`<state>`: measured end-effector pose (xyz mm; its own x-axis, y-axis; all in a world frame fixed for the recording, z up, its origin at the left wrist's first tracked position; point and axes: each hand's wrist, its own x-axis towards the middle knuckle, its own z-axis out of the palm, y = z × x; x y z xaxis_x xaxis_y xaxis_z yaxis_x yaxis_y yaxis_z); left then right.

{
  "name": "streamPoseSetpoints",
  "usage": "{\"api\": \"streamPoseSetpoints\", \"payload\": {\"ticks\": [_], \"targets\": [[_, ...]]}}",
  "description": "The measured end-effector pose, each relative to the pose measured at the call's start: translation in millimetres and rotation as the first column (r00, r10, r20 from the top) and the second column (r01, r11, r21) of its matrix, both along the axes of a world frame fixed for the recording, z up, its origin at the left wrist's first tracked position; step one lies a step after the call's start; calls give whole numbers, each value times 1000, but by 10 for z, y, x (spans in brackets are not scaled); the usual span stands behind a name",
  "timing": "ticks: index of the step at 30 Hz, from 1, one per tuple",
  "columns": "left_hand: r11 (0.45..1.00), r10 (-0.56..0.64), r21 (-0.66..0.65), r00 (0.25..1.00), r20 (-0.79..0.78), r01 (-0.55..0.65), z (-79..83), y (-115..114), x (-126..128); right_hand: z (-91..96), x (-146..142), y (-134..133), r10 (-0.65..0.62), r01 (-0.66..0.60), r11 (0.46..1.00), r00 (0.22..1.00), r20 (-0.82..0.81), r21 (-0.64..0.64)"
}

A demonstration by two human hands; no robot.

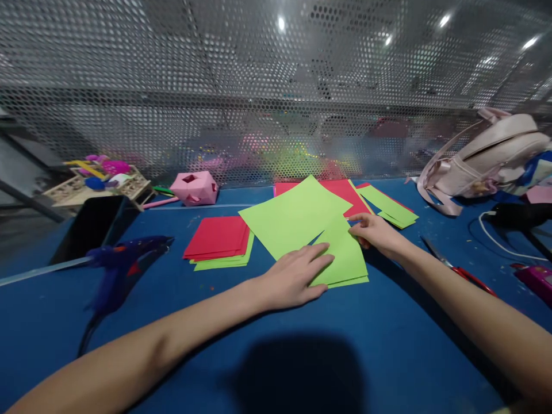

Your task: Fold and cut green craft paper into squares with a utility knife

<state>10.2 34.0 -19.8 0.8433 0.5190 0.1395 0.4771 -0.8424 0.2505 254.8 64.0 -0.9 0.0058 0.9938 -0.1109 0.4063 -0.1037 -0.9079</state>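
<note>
A folded green paper sheet [345, 256] lies on the blue table [302, 356] in front of me. My left hand [293, 279] rests flat on its left part, fingers spread over the fold. My right hand [373, 230] pinches the sheet's upper right edge with its fingertips. A larger green sheet [288, 218] lies flat just behind, partly over red sheets [349, 192]. A stack of red squares on green ones [219, 238] sits to the left.
A blue glue gun [125, 261] and a black phone [92, 227] lie at left, a pink paper box [194, 188] and a wooden tray [86, 184] behind. Scissors with red handles [461, 270], a pink backpack [487, 155] and a white cable [495, 238] are at right. Perforated metal screen [276, 86] at the back.
</note>
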Motion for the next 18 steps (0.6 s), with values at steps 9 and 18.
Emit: {"api": "streamPoseSetpoints", "payload": {"ticks": [9, 18], "targets": [[995, 24, -98, 950, 311, 8, -60, -99, 30, 61, -20, -333, -4, 25, 995, 975, -220, 96], [773, 497, -612, 756, 425, -164, -103, 58, 91, -177, -273, -733, 285, -306, 932, 949, 132, 192]]}}
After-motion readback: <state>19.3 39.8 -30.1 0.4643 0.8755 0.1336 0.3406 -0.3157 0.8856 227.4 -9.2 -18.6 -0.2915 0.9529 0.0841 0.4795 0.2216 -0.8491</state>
